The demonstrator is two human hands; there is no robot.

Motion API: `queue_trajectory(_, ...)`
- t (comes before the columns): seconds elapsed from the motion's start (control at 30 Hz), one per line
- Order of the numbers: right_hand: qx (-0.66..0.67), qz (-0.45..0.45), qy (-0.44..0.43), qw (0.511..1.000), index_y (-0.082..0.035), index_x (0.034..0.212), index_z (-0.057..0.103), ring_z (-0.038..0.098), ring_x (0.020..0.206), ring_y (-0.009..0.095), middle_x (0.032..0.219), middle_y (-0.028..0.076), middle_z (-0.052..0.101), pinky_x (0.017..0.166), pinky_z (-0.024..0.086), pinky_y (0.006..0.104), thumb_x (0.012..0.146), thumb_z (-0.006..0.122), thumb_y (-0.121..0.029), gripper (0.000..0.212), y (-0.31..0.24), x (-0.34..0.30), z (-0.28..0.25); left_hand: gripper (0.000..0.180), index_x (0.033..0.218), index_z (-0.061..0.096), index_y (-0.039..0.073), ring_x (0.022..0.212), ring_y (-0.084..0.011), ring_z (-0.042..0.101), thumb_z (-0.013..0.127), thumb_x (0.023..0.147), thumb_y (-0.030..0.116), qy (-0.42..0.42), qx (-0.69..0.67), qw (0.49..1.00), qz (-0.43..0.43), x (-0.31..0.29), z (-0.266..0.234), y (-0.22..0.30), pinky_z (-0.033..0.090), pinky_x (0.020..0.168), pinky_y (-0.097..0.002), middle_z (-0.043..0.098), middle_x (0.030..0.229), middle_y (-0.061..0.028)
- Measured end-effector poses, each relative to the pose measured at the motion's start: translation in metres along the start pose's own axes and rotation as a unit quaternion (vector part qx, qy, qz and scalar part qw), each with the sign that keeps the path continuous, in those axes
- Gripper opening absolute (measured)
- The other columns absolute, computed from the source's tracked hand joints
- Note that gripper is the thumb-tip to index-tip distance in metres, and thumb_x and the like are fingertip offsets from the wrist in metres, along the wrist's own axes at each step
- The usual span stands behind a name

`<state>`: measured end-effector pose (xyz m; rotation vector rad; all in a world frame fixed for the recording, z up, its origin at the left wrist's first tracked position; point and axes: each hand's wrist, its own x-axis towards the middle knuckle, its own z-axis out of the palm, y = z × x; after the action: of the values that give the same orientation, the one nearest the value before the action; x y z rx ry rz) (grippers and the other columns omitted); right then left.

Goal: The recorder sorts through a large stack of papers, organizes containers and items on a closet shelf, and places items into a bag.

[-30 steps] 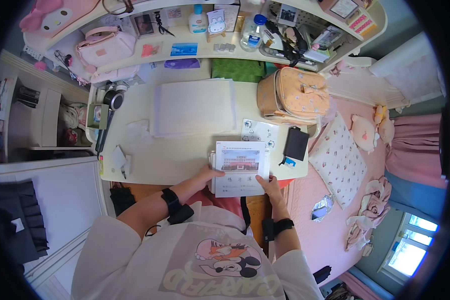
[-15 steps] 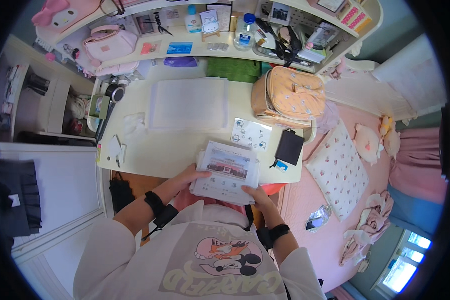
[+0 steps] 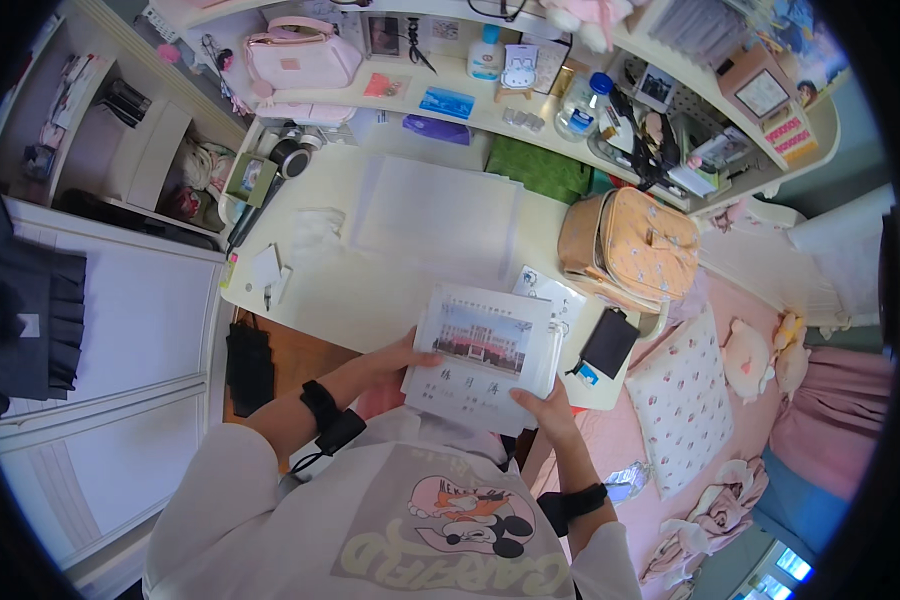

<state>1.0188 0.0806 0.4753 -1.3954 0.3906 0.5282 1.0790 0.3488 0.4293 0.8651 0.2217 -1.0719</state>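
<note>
1. Bare table at left, open down to near edge.
2. In left hand: booklet stack, pinched at left edge, thumb on top, fingers mostly hidden.
3. Over near table edge, white cover up: building photo, printed characters beneath.
4. In right hand: lower right corner, fingers closed, thumb on top.
5. Tighter at right: black case, orange bag behind.

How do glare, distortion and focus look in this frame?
Head view: the window at lower right is blown out; also in the head view, the corners go black and the shelf looks bowed, fisheye-style; the top booklet shows its cover photo clearly, the smallest writing too soft to read; the desk shows no hard shadows.
</note>
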Motion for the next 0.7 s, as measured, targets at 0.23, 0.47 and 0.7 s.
queue_trajectory(0.23,0.015,-0.074,0.03,0.997,0.003,0.122,0.039,0.051,0.1,0.018,0.109,0.011,0.054,0.088,0.04,0.0288,0.07,0.069,-0.009,0.061,-0.066,0.087,0.033,0.097,0.133,0.016,0.0,0.113,-0.0265,0.042,0.078,0.062,0.022,0.244,0.252,0.916,0.196,0.013,-0.032,0.106,0.038,0.093,-0.0347,0.041,0.121,-0.0177)
queue_trajectory(0.47,-0.001,-0.126,0.107,0.986,0.004,0.118,0.043,0.053,0.097,0.019,0.105,0.014,0.056,0.084,0.042,0.0291,0.068,0.071,-0.013,0.06,-0.048,0.213,0.066,0.092,0.132,0.017,-0.002,0.11,-0.0276,0.046,0.076,0.065,0.019,0.281,0.264,0.889,0.246,0.063,-0.109,0.154,0.041,0.09,-0.035,0.044,0.119,-0.0201)
queue_trajectory(0.7,-0.192,-0.14,0.312,0.92,0.003,0.115,0.045,0.054,0.095,0.028,0.104,0.019,0.054,0.082,0.044,0.0347,0.073,0.067,-0.02,0.053,0.014,0.22,0.064,0.09,0.129,0.018,-0.009,0.109,-0.0305,0.048,0.075,0.066,0.022,0.372,0.376,0.824,0.205,0.097,-0.147,0.13,0.041,0.091,-0.0347,0.042,0.121,-0.0258)
